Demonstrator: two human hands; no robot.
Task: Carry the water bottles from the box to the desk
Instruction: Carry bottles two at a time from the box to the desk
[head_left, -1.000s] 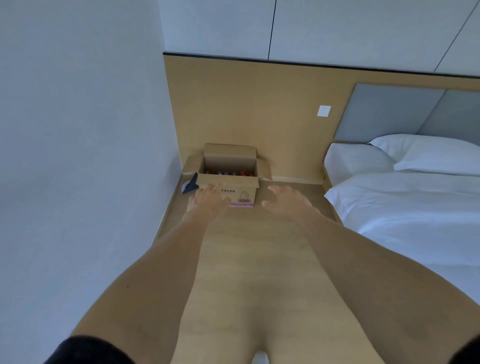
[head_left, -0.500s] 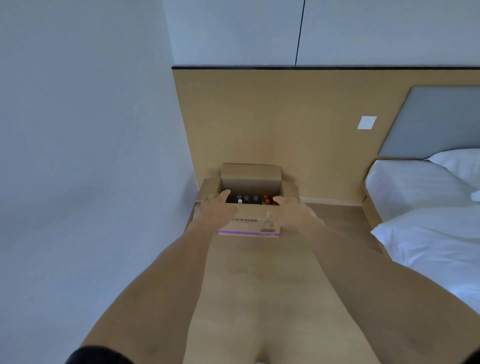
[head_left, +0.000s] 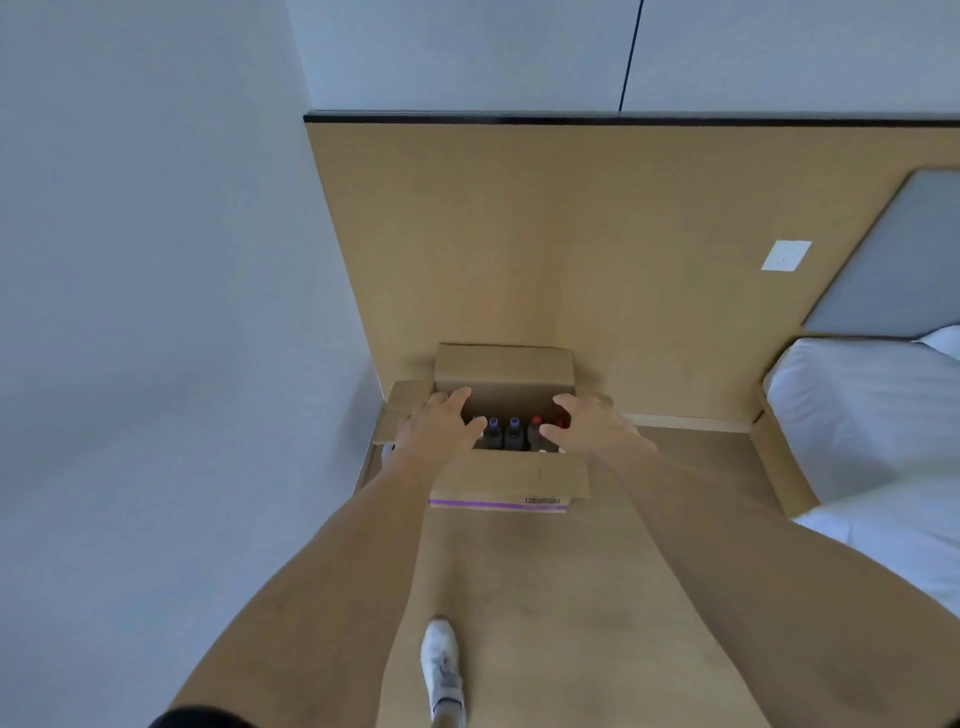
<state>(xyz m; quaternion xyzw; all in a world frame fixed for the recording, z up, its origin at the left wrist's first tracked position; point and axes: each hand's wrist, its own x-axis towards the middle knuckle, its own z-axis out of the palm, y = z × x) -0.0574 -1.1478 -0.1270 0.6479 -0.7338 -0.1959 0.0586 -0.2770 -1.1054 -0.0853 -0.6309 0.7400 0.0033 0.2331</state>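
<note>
Soft even daylight, slight blur, wide-angle edge stretch

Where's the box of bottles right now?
The cardboard box sits open on the floor against the wooden wall panel, near the left wall corner, under both hands.

Both bare arms are being stretched forward and down, nearly parallel, dark short sleeves being glimpsed at the shoulders. The left hand is being held palm down, fingers spread and lightly bent, thumb turned inward. The right hand is being held likewise, fingers loosely curved, nothing being gripped. One white-shod foot is being placed ahead.
</note>
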